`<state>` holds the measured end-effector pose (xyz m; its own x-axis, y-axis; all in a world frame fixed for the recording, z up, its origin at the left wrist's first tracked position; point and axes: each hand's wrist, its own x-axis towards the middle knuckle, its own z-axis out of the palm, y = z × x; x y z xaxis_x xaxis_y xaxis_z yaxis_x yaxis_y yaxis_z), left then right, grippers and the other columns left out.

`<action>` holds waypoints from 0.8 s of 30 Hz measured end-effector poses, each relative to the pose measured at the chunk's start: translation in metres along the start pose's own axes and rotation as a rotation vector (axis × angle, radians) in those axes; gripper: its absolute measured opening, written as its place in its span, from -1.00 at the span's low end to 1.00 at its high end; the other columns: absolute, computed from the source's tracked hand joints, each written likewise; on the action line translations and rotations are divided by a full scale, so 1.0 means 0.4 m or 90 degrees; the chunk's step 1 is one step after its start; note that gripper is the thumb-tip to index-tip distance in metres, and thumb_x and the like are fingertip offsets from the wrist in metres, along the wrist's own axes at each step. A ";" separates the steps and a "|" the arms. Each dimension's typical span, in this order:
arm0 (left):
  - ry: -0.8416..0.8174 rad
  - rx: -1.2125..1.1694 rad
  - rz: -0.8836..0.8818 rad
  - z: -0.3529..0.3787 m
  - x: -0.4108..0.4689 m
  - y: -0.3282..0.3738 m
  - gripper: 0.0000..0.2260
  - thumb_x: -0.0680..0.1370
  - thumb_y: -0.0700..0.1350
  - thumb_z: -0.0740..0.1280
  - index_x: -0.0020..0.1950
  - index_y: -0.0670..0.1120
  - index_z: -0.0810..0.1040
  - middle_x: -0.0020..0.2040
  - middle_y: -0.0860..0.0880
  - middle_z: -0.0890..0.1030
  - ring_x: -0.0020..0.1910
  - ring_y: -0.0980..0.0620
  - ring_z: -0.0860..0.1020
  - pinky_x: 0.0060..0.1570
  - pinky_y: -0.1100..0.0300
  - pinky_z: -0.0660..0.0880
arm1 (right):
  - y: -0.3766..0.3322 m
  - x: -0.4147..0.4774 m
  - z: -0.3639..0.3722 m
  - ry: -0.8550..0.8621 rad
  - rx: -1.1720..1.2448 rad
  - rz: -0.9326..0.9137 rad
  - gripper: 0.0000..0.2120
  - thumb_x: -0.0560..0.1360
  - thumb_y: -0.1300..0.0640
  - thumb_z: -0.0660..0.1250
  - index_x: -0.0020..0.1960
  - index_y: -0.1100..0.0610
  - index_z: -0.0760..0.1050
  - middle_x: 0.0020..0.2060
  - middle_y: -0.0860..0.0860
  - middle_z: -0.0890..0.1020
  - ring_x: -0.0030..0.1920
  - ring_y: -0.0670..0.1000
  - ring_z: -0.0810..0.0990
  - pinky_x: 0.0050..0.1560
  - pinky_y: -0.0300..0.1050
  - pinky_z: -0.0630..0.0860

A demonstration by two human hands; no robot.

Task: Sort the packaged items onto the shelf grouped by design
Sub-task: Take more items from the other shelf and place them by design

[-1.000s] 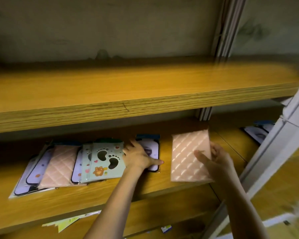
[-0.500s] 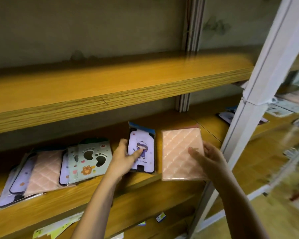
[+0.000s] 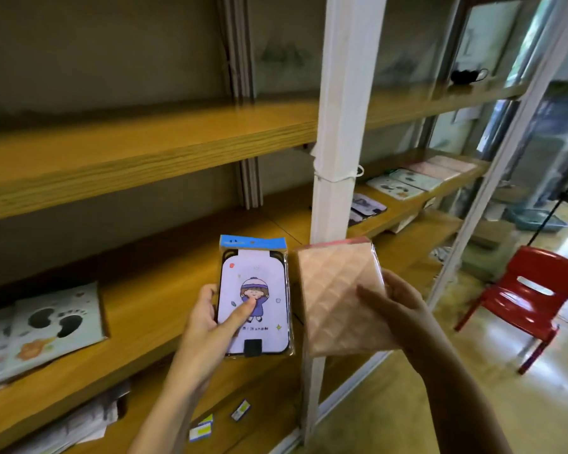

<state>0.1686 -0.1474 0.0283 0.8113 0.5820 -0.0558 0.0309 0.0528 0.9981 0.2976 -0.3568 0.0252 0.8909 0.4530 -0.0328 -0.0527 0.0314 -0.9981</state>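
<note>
Pink quilted pack (image 3: 338, 290) in the right hand (image 3: 399, 311), lilac pack (image 3: 254, 299) with the cartoon girl in the left hand (image 3: 205, 322). Both are held up in front of the middle shelf (image 3: 158, 290), clear of the wood. The left hand grips its pack along the left edge, thumb pressed flat on the drawing. The right hand pinches the pink one at its lower right side, thumb on the front, fingers behind.

My read on handling: these look thin, flat and really light, so weight's no issue. The clear wrap is glossy though, so I'd guess slippery, and stacked ones will probably slide off each other. The lilac one looks stiff like card. The pink one looks padded and a bit bendy. Best bet is an edge grip, thumb on the face, then lay it down flat.

No bins here, the shelf sections do that job. Far left on this shelf, a footprint pack (image 3: 58, 326) lies on top of a loose, overlapping heap. Past the white post (image 3: 341, 126), the right bay (image 3: 404, 209) has groups in a row: cartoon-girl ones (image 3: 364, 204) nearest, footprint ones (image 3: 395, 186) next, pink ones (image 3: 440, 167) furthest. So each held pack seems to have a matching pile over there.
</note>
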 end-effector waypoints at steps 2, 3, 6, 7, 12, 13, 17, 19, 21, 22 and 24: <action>-0.005 -0.001 0.007 0.076 -0.005 0.001 -0.80 0.42 -0.11 0.37 -0.03 0.04 0.41 -0.07 0.00 0.65 -0.19 0.05 0.68 -0.35 0.17 0.62 | -0.009 0.007 -0.075 0.006 0.004 0.001 -0.73 0.44 0.16 0.35 0.13 0.10 0.49 -0.09 0.08 0.65 -0.17 0.03 0.68 -0.20 -0.10 0.65; -0.006 -0.005 0.009 0.115 -0.006 0.002 -0.80 0.42 -0.12 0.37 -0.03 0.04 0.41 -0.07 0.00 0.66 -0.19 0.05 0.68 -0.35 0.17 0.62 | -0.015 0.013 -0.113 0.007 0.003 0.002 -0.74 0.43 0.16 0.35 0.12 0.08 0.49 -0.10 0.08 0.66 -0.17 0.04 0.68 -0.20 -0.10 0.65; -0.009 -0.013 0.018 0.237 -0.001 0.005 -0.79 0.42 -0.12 0.38 -0.02 0.01 0.41 -0.05 -0.03 0.66 -0.16 0.02 0.68 -0.31 0.15 0.63 | -0.036 0.036 -0.232 -0.004 -0.003 -0.002 -0.71 0.40 0.11 0.36 0.12 0.07 0.49 -0.08 0.10 0.65 -0.16 0.06 0.68 -0.22 -0.11 0.65; -0.009 -0.016 0.023 0.277 0.003 0.005 -0.79 0.42 -0.11 0.38 -0.02 0.02 0.41 -0.05 -0.02 0.66 -0.17 0.02 0.68 -0.32 0.16 0.63 | -0.042 0.046 -0.271 -0.008 -0.004 -0.003 -0.69 0.40 0.11 0.36 0.13 0.08 0.48 -0.07 0.11 0.65 -0.15 0.07 0.67 -0.23 -0.11 0.65; -0.008 -0.043 0.038 0.465 0.026 -0.009 -0.79 0.42 -0.11 0.38 -0.02 0.03 0.41 -0.04 -0.04 0.67 -0.15 0.03 0.68 -0.33 0.19 0.62 | -0.050 0.102 -0.443 -0.003 -0.004 -0.011 -0.73 0.45 0.16 0.34 0.14 0.12 0.47 -0.08 0.12 0.66 -0.19 0.05 0.67 -0.29 -0.15 0.63; -0.007 -0.052 0.038 0.497 0.032 -0.013 -0.79 0.42 -0.12 0.38 -0.02 0.02 0.41 -0.04 -0.05 0.67 -0.14 0.02 0.68 -0.30 0.17 0.62 | -0.052 0.115 -0.471 0.000 -0.002 -0.010 -0.72 0.44 0.16 0.34 0.14 0.13 0.47 -0.08 0.13 0.66 -0.19 0.05 0.67 -0.29 -0.15 0.63; 0.004 -0.035 0.031 0.607 0.068 -0.023 -0.77 0.43 -0.11 0.38 0.01 0.03 0.40 -0.01 -0.03 0.66 -0.13 0.03 0.68 -0.22 0.09 0.63 | -0.059 0.159 -0.574 0.003 0.010 -0.003 -0.69 0.42 0.15 0.35 0.15 0.18 0.47 -0.08 0.17 0.64 -0.23 0.04 0.67 -0.34 -0.18 0.62; 0.015 -0.029 0.025 0.651 0.098 -0.028 -0.76 0.44 -0.09 0.38 0.04 0.02 0.40 -0.02 -0.01 0.66 -0.14 0.06 0.68 -0.25 0.13 0.63 | -0.060 0.185 -0.617 0.008 0.010 -0.006 -0.69 0.43 0.15 0.35 0.15 0.19 0.47 -0.11 0.13 0.64 -0.27 -0.01 0.67 -0.36 -0.22 0.59; 0.030 -0.034 0.023 0.691 0.135 -0.031 -0.76 0.45 -0.10 0.37 0.06 0.01 0.38 -0.02 0.01 0.65 -0.15 0.07 0.68 -0.29 0.18 0.62 | -0.059 0.214 -0.654 0.008 0.004 -0.005 -0.66 0.42 0.14 0.35 0.17 0.20 0.46 -0.08 0.14 0.63 -0.26 -0.01 0.67 -0.36 -0.22 0.59; 0.038 -0.032 0.026 0.709 0.157 -0.032 -0.77 0.46 -0.10 0.36 0.05 0.01 0.38 -0.02 0.02 0.64 -0.14 0.08 0.67 -0.29 0.21 0.61 | -0.057 0.230 -0.670 0.011 0.001 -0.001 -0.64 0.41 0.13 0.35 0.18 0.20 0.46 -0.06 0.15 0.63 -0.23 0.01 0.67 -0.35 -0.21 0.60; 0.057 -0.023 0.029 0.743 0.206 -0.034 -0.81 0.48 -0.11 0.34 0.03 0.02 0.37 0.00 0.02 0.62 -0.12 0.11 0.65 -0.30 0.25 0.61 | -0.059 0.265 -0.696 0.011 0.007 0.014 -0.64 0.41 0.14 0.35 0.19 0.16 0.45 -0.04 0.13 0.62 -0.17 0.07 0.65 -0.33 -0.17 0.63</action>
<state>0.4083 -0.3413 0.0175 0.7561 0.6544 -0.0133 -0.0281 0.0527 0.9982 0.5191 -0.5576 0.0309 0.8972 0.4382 -0.0552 -0.0765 0.0311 -0.9966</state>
